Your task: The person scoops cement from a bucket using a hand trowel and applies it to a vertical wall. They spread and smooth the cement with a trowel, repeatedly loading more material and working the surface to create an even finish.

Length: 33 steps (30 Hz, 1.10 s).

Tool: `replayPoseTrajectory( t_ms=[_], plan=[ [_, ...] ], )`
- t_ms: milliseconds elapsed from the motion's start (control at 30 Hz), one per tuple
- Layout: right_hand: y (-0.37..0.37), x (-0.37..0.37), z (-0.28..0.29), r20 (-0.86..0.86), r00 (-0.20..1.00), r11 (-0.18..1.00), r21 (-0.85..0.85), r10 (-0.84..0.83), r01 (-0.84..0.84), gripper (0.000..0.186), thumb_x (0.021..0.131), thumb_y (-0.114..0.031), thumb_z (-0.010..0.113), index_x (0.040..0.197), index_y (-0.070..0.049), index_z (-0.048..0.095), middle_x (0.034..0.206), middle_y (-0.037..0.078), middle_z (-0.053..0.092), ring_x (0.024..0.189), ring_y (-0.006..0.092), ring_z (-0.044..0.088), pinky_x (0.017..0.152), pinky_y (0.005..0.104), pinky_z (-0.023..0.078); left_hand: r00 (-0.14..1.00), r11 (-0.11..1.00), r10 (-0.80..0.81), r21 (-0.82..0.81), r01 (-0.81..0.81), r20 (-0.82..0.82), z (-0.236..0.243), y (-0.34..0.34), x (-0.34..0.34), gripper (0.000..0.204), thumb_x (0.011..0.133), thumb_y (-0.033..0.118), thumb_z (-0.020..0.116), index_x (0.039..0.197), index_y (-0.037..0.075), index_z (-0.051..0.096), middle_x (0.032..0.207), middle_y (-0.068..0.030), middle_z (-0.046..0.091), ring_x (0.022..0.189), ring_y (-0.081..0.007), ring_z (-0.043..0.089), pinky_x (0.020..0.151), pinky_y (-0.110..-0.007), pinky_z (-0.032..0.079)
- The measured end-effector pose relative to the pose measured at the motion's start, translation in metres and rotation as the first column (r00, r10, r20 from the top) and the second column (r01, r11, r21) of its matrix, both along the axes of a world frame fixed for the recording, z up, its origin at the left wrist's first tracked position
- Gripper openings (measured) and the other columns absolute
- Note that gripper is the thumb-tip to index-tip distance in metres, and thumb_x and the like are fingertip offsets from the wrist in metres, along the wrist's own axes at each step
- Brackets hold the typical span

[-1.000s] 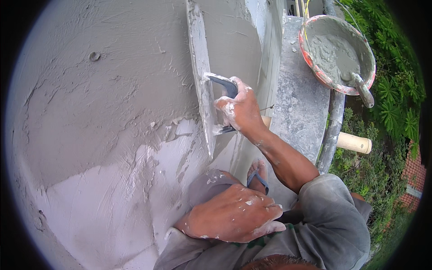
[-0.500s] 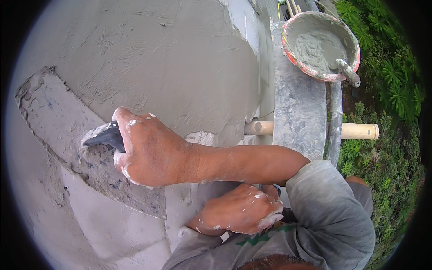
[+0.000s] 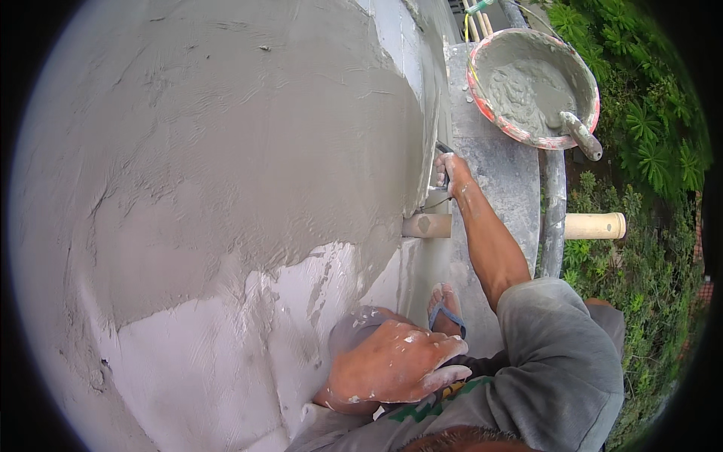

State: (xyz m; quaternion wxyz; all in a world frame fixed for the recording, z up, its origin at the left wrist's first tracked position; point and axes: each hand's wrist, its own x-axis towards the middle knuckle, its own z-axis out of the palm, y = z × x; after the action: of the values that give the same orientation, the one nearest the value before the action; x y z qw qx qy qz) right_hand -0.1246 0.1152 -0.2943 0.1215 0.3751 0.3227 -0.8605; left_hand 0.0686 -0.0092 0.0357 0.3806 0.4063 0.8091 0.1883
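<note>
At the wall's right edge, my right hand (image 3: 456, 172) is closed round the dark handle of a plastering float (image 3: 440, 151), whose long blade is seen edge-on and partly hidden. Grey wet plaster (image 3: 248, 151) covers the upper wall surface, with a paler, rougher area (image 3: 188, 354) below it. My left hand (image 3: 399, 360), flecked with white, rests low beside my bent knee, its fingers loosely bent and apart, with nothing visible in them.
A red-rimmed bucket (image 3: 484, 105) of grey mortar, a trowel handle (image 3: 581, 137) poking out, sits on a grey plank (image 3: 504, 188) beside a metal pole (image 3: 553, 218). Bamboo (image 3: 591, 226) juts out sideways. My sandalled foot (image 3: 446, 307) is below; greenery (image 3: 648, 128) lies beyond.
My right hand with the float swept leftward across the wall, then moved back right and up to the edge. My left hand stays low, shifting slightly.
</note>
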Motion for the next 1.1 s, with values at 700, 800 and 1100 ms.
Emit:
replayPoseTrajectory(
  t_ms=[700, 800, 1100],
  plan=[
    [-0.013, 0.002, 0.291, -0.661, 0.663, 0.892, 0.451, 0.352, -0.024, 0.019, 0.067, -0.007, 0.06, 0.085, 0.001, 0.058, 0.059, 0.006, 0.052, 0.044, 0.0141, 0.048, 0.042, 0.0292, 0.039, 0.998, 0.998, -0.055, 0.025, 0.054, 0.01, -0.001, 0.006, 0.004, 0.036, 0.088, 0.036, 0.059, 0.075, 0.002, 0.058, 0.066, -0.0152, 0.061, 0.061, -0.0372, 0.06, 0.057, -0.044, 0.046],
    [-0.038, 0.037, 0.323, -0.748, 0.46, 0.76, 0.615, 0.478, 0.211, 0.024, 0.071, -0.008, 0.062, 0.087, 0.008, 0.055, 0.065, 0.012, 0.055, 0.056, 0.0218, 0.056, 0.057, 0.0352, 0.047, 0.992, 0.992, -0.124, -0.032, 0.124, 0.016, 0.001, 0.013, 0.004, 0.037, 0.089, 0.035, 0.059, 0.074, 0.001, 0.058, 0.065, -0.0173, 0.06, 0.06, -0.0389, 0.059, 0.057, -0.045, 0.046],
    [-0.061, 0.114, 0.349, -0.786, 0.039, 0.787, 0.616, 0.617, -0.032, 0.028, 0.07, -0.009, 0.066, 0.089, 0.007, 0.053, 0.075, 0.023, 0.059, 0.066, 0.032, 0.059, 0.066, 0.0398, 0.046, 0.988, 0.991, -0.136, -0.005, 0.136, -0.067, -0.016, 0.015, 0.021, 0.034, 0.091, 0.037, 0.056, 0.087, 0.003, 0.061, 0.065, -0.0171, 0.062, 0.062, -0.0378, 0.062, 0.06, -0.047, 0.048]
  ],
)
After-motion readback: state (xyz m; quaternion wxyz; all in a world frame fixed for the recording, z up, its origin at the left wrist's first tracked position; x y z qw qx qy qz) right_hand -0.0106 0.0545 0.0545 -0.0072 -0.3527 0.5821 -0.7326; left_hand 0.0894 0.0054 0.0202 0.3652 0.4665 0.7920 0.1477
